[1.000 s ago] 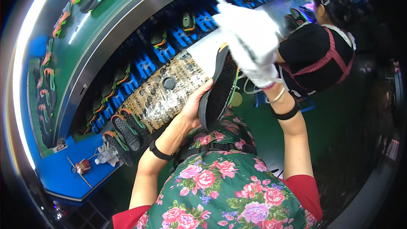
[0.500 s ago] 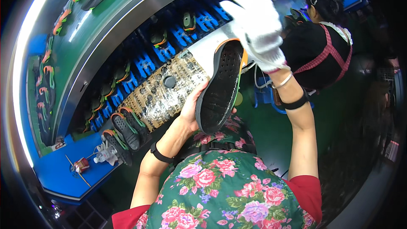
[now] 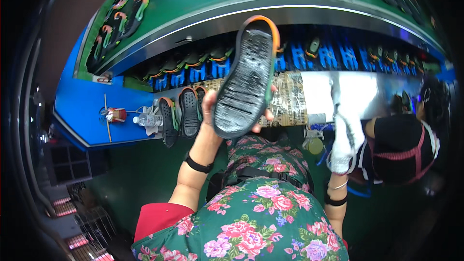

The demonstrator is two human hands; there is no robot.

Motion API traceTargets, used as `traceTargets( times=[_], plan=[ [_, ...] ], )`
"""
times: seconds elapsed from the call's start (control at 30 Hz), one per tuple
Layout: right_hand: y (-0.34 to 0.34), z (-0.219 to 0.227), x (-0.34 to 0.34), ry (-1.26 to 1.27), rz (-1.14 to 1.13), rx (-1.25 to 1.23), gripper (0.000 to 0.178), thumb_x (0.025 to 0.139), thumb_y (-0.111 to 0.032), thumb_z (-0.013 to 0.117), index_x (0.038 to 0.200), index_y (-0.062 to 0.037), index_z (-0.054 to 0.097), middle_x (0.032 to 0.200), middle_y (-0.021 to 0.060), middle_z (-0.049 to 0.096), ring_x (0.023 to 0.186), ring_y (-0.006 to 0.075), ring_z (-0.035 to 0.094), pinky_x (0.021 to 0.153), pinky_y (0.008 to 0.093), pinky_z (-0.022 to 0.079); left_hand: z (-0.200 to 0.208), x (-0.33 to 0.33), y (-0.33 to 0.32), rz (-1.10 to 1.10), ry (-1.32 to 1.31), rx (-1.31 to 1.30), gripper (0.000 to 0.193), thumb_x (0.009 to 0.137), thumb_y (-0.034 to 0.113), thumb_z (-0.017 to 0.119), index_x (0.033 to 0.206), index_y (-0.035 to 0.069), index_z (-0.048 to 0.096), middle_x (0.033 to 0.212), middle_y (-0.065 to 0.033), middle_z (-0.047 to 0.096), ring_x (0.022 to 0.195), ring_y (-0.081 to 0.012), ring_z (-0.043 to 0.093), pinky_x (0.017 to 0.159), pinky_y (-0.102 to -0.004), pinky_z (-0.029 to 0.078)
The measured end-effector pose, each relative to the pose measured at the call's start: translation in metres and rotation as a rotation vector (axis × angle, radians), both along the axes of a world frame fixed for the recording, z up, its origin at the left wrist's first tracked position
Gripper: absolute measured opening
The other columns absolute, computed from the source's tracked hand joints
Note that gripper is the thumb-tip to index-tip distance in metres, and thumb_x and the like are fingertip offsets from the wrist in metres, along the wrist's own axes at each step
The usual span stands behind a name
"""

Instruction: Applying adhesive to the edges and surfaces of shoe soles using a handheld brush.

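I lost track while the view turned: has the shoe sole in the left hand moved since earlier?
Yes. Against the taped brown board, the shoe sole has shifted left, from the board's right end to in front of its middle.

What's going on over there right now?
The person's left grip holds up a black shoe sole with an orange and green edge, its shiny face toward the camera. The right grip, in a white glove, is off to the right, apart from the sole; whether it holds anything is unclear. Similar soles lie near a plastic bottle to the left. Beyond is a row of blue holders, and a co-worker is at the right.
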State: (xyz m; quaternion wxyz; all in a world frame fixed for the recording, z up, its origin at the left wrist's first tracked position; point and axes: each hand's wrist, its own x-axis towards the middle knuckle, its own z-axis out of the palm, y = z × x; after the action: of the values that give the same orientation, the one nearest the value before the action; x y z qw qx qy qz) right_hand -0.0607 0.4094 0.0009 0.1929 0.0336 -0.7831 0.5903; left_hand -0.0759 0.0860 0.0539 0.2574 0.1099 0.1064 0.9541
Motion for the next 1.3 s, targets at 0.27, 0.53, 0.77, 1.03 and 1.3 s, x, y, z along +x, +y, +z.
traceTargets(
  times=[0.27,0.53,0.77,1.03,1.3],
  plan=[
    [-0.057,-0.028,0.003,-0.135,0.3,0.02,0.022,0.088,0.003,0.074,0.108,-0.0028,0.077,0.112,0.0109,0.076,0.105,0.0212,0.07,0.096,0.0336,0.053,0.05,-0.111,-0.155,0.319,0.134,0.154,0.103,0.093,0.07,0.056,0.159,-0.001,0.021,0.157,-0.0354,0.023,0.138,-0.0519,0.039,0.101,-0.0527,0.056],
    [-0.094,-0.026,-0.002,0.0,0.458,0.086,0.02,0.084,0.003,0.077,0.101,-0.0064,0.079,0.102,0.0119,0.077,0.095,0.0237,0.072,0.084,0.0341,0.056,0.046,-0.187,-0.25,0.674,-0.339,0.433,0.105,0.097,0.073,0.041,0.161,-0.004,0.006,0.166,-0.0307,0.005,0.137,-0.0455,0.045,0.106,-0.0528,0.051],
    [-0.091,-0.032,0.003,-0.158,0.389,-0.039,0.021,0.088,0.002,0.075,0.108,-0.0023,0.077,0.106,0.0121,0.077,0.096,0.0198,0.072,0.086,0.0316,0.056,0.04,-0.194,-0.212,0.892,-0.439,0.248,0.1,0.102,0.063,0.04,0.158,-0.012,0.004,0.157,-0.0363,0.028,0.141,-0.0477,0.041,0.114,-0.0565,0.045],
    [-0.081,-0.048,0.001,-0.452,0.322,-0.752,0.024,0.089,0.003,0.073,0.113,0.0053,0.074,0.11,0.0137,0.076,0.095,0.0178,0.072,0.085,0.0304,0.06,0.078,-0.243,-0.032,0.923,0.331,-1.509,0.049,0.099,0.035,0.061,0.132,-0.001,0.052,0.122,-0.0179,0.061,0.108,-0.033,0.062,0.093,-0.0435,0.053],
    [-0.05,-0.055,0.013,-0.357,0.307,-0.551,0.022,0.091,-0.003,0.074,0.113,0.0015,0.076,0.111,0.0101,0.076,0.102,0.0168,0.069,0.095,0.0302,0.055,0.062,-0.271,-0.034,0.925,0.464,-1.649,0.019,0.092,0.02,0.074,0.103,0.005,0.067,0.099,-0.0044,0.066,0.091,-0.0135,0.06,0.083,-0.0312,0.049]
  ],
)
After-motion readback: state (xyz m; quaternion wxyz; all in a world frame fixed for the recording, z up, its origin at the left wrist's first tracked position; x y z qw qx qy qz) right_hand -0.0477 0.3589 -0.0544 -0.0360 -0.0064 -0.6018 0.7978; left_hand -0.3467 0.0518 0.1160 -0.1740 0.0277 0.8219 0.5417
